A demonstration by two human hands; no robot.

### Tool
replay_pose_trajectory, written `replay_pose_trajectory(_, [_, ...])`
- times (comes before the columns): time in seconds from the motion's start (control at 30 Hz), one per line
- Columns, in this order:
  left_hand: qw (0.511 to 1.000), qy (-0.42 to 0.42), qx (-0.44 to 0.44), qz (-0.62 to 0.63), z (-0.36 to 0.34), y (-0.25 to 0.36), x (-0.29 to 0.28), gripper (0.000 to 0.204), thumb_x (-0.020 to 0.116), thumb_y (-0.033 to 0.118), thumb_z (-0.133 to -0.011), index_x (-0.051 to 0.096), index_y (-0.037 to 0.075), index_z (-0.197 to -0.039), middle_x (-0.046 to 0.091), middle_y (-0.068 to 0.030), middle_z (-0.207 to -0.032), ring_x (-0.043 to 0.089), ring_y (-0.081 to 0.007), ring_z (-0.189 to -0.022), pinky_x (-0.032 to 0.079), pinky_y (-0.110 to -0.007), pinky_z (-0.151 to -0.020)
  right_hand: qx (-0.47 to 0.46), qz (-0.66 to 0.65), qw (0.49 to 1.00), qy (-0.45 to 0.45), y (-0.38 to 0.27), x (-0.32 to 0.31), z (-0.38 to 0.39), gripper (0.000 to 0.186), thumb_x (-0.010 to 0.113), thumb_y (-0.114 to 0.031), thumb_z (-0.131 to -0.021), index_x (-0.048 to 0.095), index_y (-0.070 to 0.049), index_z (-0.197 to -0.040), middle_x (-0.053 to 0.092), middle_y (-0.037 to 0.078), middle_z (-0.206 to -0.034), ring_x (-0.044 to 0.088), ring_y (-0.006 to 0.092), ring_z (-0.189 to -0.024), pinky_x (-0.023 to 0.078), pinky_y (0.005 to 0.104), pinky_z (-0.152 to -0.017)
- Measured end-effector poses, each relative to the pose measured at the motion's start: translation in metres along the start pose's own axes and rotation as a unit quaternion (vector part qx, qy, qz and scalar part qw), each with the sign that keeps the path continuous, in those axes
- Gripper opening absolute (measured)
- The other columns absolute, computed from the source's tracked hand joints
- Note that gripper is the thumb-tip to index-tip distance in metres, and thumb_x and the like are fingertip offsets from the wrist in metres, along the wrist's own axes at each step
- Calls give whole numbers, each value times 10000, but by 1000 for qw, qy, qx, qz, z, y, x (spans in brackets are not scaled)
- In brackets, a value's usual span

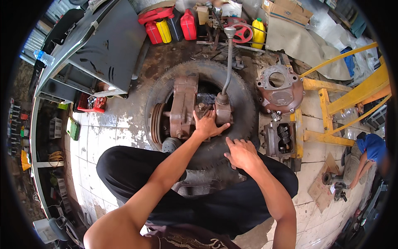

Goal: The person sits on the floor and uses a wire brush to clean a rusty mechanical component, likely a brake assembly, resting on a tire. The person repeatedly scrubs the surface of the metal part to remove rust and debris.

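A brown, greasy gearbox [185,101] rests on a large black tyre [159,89] lying flat on the floor in front of me. A grooved pulley [158,123] sits on its left end. From its right part rises a long gear lever [229,66] with a round knob. My left hand [206,125] lies on the gearbox's near side beside the lever base, fingers spread, holding nothing I can see. Over the tyre's near right edge is my right hand [242,152], fingers apart and slightly bent, index pointing forward. Its palm side is hidden.
To the right stand a brown bell housing [282,89], an opened gear casing [280,139] and a yellow metal frame [325,110]. Jerrycans [188,25] line the back. A grey metal cabinet [105,54] is at left. Another person [369,151] handles parts at far right.
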State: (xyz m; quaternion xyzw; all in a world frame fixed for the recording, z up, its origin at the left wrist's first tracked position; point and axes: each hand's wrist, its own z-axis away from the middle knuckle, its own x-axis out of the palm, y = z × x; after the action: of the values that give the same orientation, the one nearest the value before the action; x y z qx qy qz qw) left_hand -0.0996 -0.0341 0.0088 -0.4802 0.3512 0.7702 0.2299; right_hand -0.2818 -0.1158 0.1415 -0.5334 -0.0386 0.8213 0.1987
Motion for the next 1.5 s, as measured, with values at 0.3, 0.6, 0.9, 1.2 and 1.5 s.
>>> replay_pose_trajectory(0.3, [997, 20, -33, 64, 6, 16, -8, 1241, 355, 906, -782, 237, -63, -1548, 382, -194, -1571, 344, -291, -1477, -131, -751, -1093, -18, -7, 1000, 16, -6, 0, 4, 599, 668, -340, -916, 518, -18, -1397, 680, 184, -1134, 645, 332, -1092, 478, 477, -940])
replay_pose_trajectory(0.6, [999, 22, -7, 30, 1, 6, -1, 1235, 379, 905, -776, 287, -71, -1527, 422, -177, -1549, 374, -299, -1459, -78, -768, -1099, -14, 0, 1000, 11, 2, 6, -2, 615, 675, -349, -908, 520, -10, -1396, 684, 188, -1125, 647, 327, -1089, 489, 480, -910])
replay_pose_trajectory(0.9, [999, 41, -4, -11, 8, 4, 10, 1223, 404, 889, -781, 229, -39, -1558, 396, -194, -1562, 357, -293, -1470, -48, -736, -1128, -10, -11, 1000, 12, 4, 6, -6, 622, 663, -361, -916, 508, -17, -1411, 682, 186, -1153, 644, 335, -1100, 487, 488, -930])
replay_pose_trajectory(1.2, [998, 44, -9, 34, 7, 11, 5, 1241, 451, 883, -768, 252, -66, -1542, 405, -211, -1551, 367, -308, -1463, -32, -729, -1135, 23, -37, 999, -18, 12, 14, -4, 624, 657, -353, -928, 480, -33, -1433, 669, 186, -1187, 633, 337, -1140, 484, 499, -948])
replay_pose_trajectory(1.5, [989, 95, -52, 97, 16, 23, 8, 1235, 453, 878, -762, 248, -50, -1550, 438, -224, -1526, 385, -335, -1452, -111, -735, -1107, 34, -48, 998, -23, 17, 2, -2, 620, 640, -350, -937, 472, -27, -1438, 662, 180, -1205, 624, 342, -1148, 483, 504, -945])
